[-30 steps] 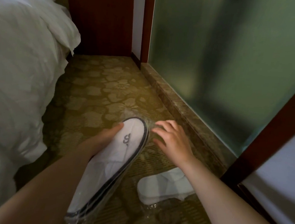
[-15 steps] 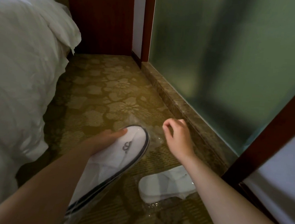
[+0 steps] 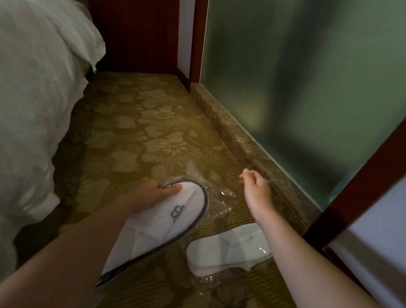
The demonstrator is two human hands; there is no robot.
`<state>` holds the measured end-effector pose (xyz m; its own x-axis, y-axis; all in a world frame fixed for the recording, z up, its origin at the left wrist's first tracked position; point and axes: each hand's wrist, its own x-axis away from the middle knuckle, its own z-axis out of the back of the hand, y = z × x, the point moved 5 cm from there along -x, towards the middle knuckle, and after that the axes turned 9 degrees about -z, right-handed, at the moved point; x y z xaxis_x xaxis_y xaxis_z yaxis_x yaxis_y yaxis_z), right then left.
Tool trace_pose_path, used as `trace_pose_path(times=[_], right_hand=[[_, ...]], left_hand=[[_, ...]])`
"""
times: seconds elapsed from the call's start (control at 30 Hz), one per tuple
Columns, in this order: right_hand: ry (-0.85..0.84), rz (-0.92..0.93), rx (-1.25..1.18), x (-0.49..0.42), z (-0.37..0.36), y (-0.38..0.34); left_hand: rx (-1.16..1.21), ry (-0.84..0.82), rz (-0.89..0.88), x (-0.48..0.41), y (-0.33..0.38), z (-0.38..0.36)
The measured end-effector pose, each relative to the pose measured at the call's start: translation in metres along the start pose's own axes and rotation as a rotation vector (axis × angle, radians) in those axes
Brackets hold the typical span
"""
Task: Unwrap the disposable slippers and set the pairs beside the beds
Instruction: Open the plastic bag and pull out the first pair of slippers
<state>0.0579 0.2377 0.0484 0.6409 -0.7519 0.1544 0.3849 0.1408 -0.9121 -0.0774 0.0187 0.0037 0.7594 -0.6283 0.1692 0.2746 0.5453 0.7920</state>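
**Clear plastic coming off the slipper pair**

White slippers [image 3: 164,226], a flat-stacked pair, are being held near the toe by the left hand [image 3: 154,192], its grip closing on the fabric so the pair is staying put while the wrapper [image 3: 214,199] is sliding away to the right. The right hand [image 3: 255,189] is pinching at the film, fingers curled. 1 more pair [image 3: 228,249] is lying wrapped on the carpet [image 3: 136,129], near right, with the bed [image 3: 24,91] at left.
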Motion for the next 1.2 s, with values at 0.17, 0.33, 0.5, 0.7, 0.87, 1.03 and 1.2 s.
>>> trace_pose_path(times=[0.17,0.33,0.5,0.7,0.87,1.03,1.2], right_hand=[[-0.094,0.397,0.624,0.013,-0.022,-0.005],[-0.084,0.638,0.804,0.028,-0.040,-0.006],[-0.031,0.667,0.807,0.026,-0.037,-0.007],[-0.099,0.599,0.753,0.022,-0.030,-0.001],[-0.179,0.537,0.810,0.022,-0.035,0.005],[-0.182,0.529,0.796,0.023,-0.037,0.003],[-0.242,0.401,0.663,0.020,-0.038,0.005]], left_hand=[[-0.076,-0.054,-0.026,0.001,0.002,-0.005],[-0.207,-0.071,-0.046,-0.002,0.009,-0.013],[-0.289,-0.119,-0.096,0.000,0.018,-0.020],[-0.374,-0.138,-0.127,0.000,0.023,-0.022],[-0.345,-0.123,-0.150,0.000,0.024,-0.023],[-0.331,-0.112,-0.162,0.001,0.025,-0.022],[-0.345,-0.119,-0.166,-0.001,0.022,-0.021]])
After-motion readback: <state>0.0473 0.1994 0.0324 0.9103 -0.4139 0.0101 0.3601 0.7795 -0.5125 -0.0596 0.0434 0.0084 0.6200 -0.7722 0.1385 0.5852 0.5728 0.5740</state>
